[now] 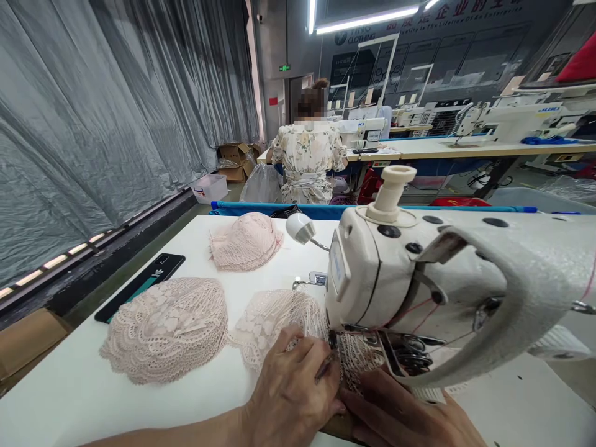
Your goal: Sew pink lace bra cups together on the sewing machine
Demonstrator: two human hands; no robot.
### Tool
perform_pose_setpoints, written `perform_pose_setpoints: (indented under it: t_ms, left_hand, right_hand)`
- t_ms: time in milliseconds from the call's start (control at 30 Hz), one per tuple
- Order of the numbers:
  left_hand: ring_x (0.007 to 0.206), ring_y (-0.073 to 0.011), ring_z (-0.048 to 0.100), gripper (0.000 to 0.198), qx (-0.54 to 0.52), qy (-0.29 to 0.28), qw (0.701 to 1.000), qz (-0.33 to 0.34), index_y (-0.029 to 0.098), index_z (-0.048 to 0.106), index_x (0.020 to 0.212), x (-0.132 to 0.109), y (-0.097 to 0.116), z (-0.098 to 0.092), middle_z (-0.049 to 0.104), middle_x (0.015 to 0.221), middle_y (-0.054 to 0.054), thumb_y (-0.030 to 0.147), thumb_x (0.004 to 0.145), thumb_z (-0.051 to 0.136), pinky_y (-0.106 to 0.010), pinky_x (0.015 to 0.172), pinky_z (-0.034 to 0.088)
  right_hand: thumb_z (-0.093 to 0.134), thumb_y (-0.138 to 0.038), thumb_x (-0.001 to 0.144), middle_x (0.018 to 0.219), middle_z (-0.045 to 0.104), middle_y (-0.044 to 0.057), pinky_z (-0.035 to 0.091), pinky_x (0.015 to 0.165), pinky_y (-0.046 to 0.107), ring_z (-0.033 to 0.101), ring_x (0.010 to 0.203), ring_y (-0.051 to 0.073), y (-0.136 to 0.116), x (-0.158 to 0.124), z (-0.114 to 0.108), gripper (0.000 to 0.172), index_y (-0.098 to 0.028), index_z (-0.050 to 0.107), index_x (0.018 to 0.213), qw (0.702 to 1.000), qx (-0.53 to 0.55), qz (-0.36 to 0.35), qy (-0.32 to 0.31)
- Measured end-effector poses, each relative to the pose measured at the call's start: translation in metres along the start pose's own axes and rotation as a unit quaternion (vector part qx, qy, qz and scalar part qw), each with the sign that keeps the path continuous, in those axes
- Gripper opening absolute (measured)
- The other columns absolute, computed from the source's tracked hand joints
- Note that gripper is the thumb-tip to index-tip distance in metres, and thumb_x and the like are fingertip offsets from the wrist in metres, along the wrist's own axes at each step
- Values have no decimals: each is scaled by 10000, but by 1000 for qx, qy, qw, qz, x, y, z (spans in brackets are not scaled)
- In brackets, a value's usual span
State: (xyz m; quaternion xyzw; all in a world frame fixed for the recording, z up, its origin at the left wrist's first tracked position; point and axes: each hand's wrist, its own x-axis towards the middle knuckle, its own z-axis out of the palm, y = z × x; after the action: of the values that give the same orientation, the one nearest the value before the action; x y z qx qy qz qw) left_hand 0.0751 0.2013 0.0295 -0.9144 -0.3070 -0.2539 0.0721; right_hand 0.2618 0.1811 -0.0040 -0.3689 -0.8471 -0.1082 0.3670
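Observation:
My left hand [291, 388] rests on a pale pink lace piece [279, 320] lying under the head of the white sewing machine [419, 279]. Its fingers are curled and pinch the lace close to the needle, with a thin dark tool between them. My right hand [405, 413] lies low beside it under the machine arm, fingers pressed on the same lace. The needle area is partly hidden by the machine head.
A stack of pink lace cups [167, 329] lies left of my hands, another stack [244, 242] farther back. A black phone [142, 285] lies near the white table's [69, 397] left edge. A person in a floral dress [307, 158] sits ahead, facing away, among other sewing stations.

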Motion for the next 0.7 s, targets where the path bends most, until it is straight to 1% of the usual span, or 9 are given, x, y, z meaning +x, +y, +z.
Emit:
perform_pose_setpoints:
  t_ms: [67, 167, 300, 500, 600, 700]
  left_hand:
    - [757, -158, 576, 211, 9, -1, 1000, 2, 115, 600, 884, -1, -1, 1, 606, 799, -28, 275, 770, 680, -357, 793, 426]
    - [779, -170, 581, 205, 15, -8, 1000, 8, 106, 606, 900, 0, -2, 2, 606, 807, -45, 241, 764, 678, -362, 795, 436]
    - [797, -177, 586, 221, 24, -8, 1000, 9, 99, 608, 913, 1, -3, 2, 607, 822, -54, 228, 752, 688, -370, 814, 442]
    - [798, -170, 589, 280, 32, -27, 999, 8, 95, 597, 848, 2, -4, -1, 602, 808, -43, 302, 717, 732, -362, 837, 442]
    - [782, -161, 581, 250, 29, -40, 999, -1, 108, 591, 880, 2, -4, -2, 593, 795, -27, 281, 744, 710, -359, 833, 436]
    - [807, -170, 569, 216, 20, -53, 998, -5, 117, 579, 922, 1, -2, -3, 586, 806, -27, 268, 791, 660, -366, 842, 422]
  right_hand:
    - [491, -352, 893, 511, 594, -14, 459, 631, 319, 615, 605, 183, 1, -2, 4, 206, -291, 674, 822, 1000, -2, -1, 15]
    - [514, -352, 879, 475, 563, -23, 462, 628, 313, 618, 628, 191, 0, -1, 3, 174, -306, 670, 819, 1000, -3, 1, 17]
    - [536, -366, 867, 471, 559, -30, 472, 625, 300, 616, 626, 185, 0, 1, 1, 140, -319, 666, 888, 1000, -8, 2, 17]
    - [493, -411, 884, 535, 609, -14, 472, 623, 319, 620, 649, 199, 4, -4, 10, 192, -333, 661, 931, 999, -15, -8, 27]
    - [484, -389, 890, 558, 618, -12, 469, 617, 312, 618, 653, 194, 4, -6, 10, 192, -325, 663, 916, 1000, -16, -9, 22]
    - [479, -360, 896, 640, 655, -4, 470, 617, 301, 621, 671, 185, 2, -3, 3, 194, -309, 666, 893, 1000, -15, -7, 5]
